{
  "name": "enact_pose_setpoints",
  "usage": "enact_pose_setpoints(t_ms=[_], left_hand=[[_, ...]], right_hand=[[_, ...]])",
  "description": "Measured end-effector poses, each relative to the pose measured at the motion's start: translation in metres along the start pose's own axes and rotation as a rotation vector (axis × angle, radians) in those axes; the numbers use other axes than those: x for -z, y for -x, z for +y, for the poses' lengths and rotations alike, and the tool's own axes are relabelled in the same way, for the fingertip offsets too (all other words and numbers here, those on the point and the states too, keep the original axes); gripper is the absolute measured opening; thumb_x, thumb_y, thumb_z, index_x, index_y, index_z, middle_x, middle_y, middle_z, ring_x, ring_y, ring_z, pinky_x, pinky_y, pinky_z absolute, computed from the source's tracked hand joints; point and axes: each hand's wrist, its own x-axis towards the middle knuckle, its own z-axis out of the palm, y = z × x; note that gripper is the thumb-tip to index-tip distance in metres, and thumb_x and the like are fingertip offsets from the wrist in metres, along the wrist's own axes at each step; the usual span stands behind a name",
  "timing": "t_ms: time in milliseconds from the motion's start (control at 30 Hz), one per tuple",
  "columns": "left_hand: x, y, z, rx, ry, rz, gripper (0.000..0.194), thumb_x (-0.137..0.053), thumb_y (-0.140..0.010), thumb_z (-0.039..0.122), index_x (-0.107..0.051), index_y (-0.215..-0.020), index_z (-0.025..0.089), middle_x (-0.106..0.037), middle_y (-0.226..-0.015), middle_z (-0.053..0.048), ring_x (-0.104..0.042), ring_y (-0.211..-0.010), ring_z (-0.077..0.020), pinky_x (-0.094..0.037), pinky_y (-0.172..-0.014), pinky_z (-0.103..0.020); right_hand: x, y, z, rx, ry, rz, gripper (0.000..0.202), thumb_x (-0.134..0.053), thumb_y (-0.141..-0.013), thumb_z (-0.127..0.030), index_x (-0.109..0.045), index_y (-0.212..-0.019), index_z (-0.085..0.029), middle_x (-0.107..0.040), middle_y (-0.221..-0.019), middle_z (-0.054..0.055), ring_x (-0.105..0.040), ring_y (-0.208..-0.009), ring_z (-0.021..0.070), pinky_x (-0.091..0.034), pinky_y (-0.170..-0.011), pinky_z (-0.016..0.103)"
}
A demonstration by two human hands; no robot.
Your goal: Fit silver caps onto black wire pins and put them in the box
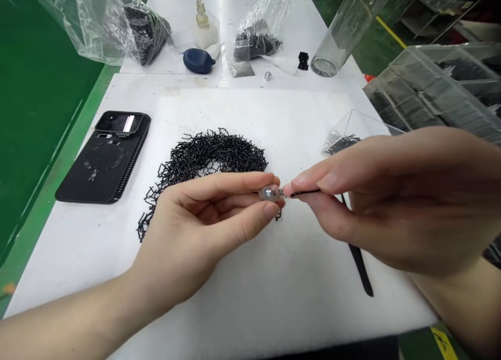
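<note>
My left hand pinches a small clear, shiny bead-like piece between thumb and fingers, over the white work surface. Fine metal bits show at the piece's right end. Close against that end, my right hand has thumb and forefinger closed on a thin black strip. Below the right hand a dark, slim tool is visible; its upper part is hidden by that hand, so whether it is held is unclear. Behind my left hand lies a curved pile of small bent black pins.
A black phone lies at left. A clear box with pins sits behind my right hand. Farther back are plastic bags, a blue rubber blower, a small bottle and a glass cylinder. Compartment trays stand at right.
</note>
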Motion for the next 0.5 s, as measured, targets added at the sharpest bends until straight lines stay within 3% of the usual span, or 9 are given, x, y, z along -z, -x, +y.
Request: enact_pose_setpoints(t_ms=[100,267,500], left_hand=[[0.0004,0.0006,-0.0003,-0.005,0.015,-0.011,0.024,-0.105,-0.091,0.019,-0.099,-0.109,0.033,-0.095,-0.106,0.005,-0.092,-0.101,-0.0108,-0.069,-0.093,-0.004],[-0.0007,0.0013,0.0008,0.006,0.033,-0.009,0.027,-0.112,-0.083,0.025,-0.098,-0.105,0.032,-0.095,-0.102,0.005,-0.092,-0.1,-0.0124,-0.072,-0.088,-0.006],[-0.0014,-0.001,0.0006,-0.026,-0.022,0.025,0.025,-0.114,-0.08,0.033,-0.098,-0.099,0.035,-0.094,-0.097,0.005,-0.09,-0.092,-0.0094,-0.07,-0.089,-0.005]], right_hand=[[-0.0004,0.0023,-0.0017,-0.069,0.024,0.019,0.025,-0.087,-0.093,-0.01,-0.082,-0.101,-0.033,-0.09,-0.103,-0.003,-0.087,-0.081,0.0179,-0.078,-0.075,0.028],[0.0014,0.0063,-0.0012,0.0,0.047,-0.04,0.014,-0.08,-0.103,-0.018,-0.086,-0.11,-0.028,-0.09,-0.108,0.001,-0.089,-0.089,0.0174,-0.079,-0.09,0.026],[0.0026,0.0057,-0.0031,0.022,0.241,-0.032,0.015,-0.076,-0.105,-0.024,-0.09,-0.106,-0.027,-0.084,-0.08,-0.002,-0.084,-0.073,0.0119,-0.075,-0.087,0.022]])
